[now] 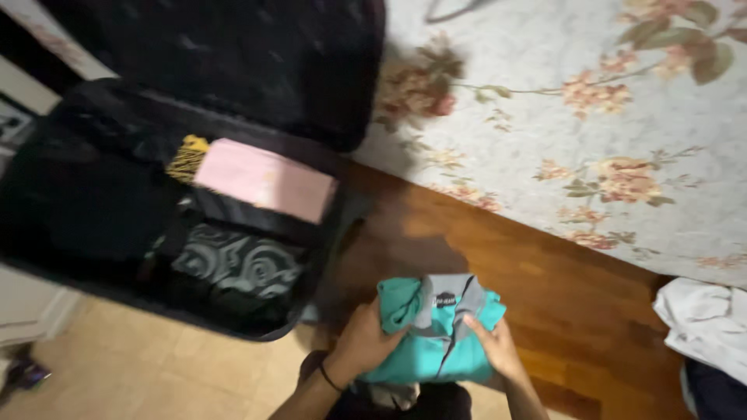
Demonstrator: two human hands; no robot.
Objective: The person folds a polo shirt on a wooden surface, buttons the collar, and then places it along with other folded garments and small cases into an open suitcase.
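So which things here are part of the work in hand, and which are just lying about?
In hand:
- teal and grey garment, gripped by the left hand and right hand
- open black suitcase holding a pink folded item and a grey patterned cloth

Lying about:
- floral bedspread
- white cloth at the right edge

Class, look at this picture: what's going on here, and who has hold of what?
A person holds a folded teal shirt in both hands, the left hand on its left side and the right hand on its right. To the left an open black suitcase lies on the floor, with a pink cloth and a grey patterned cloth inside. A floral bedspread lies above, white clothes at right.
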